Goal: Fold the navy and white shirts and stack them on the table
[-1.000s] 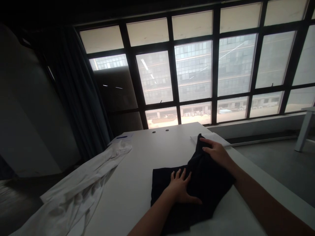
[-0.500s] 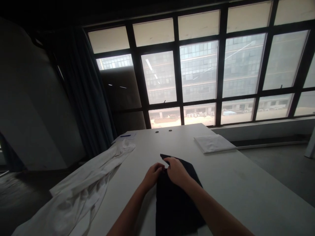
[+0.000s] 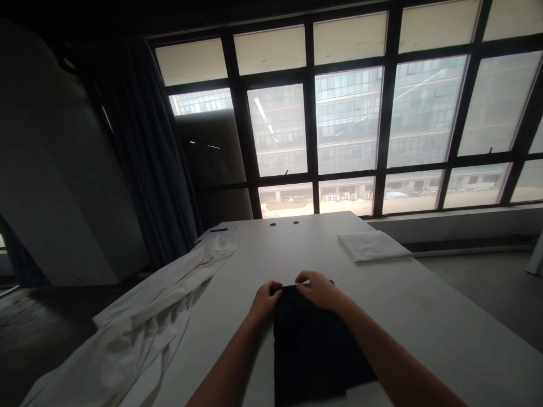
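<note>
A black cloth (image 3: pixel 314 350), perhaps a folded garment, lies on the white table (image 3: pixel 254 249) close in front of me. My left hand (image 3: pixel 266 299) pinches its far left corner between thumb and fingers. On the far edge, a short way to the right, my right hand (image 3: pixel 319 290) grips the cloth with bent fingers. Between both hands the edge runs fairly straight. My right forearm covers part of the cloth's right side, and a small dark tip shows just beyond that hand.
Crumpled white fabric (image 3: pixel 156 322) hangs along the table's left edge. A folded white cloth (image 3: pixel 373 246) lies at the right. Paper with a blue pen (image 3: pixel 219 230) rests at the far left corner. Two round inserts sit near the far edge, with windows behind.
My right hand has moved right along the far edge, and the pointed flap there is folded down. The cloth now spreads wider to the right. My left hand stays at its corner.
</note>
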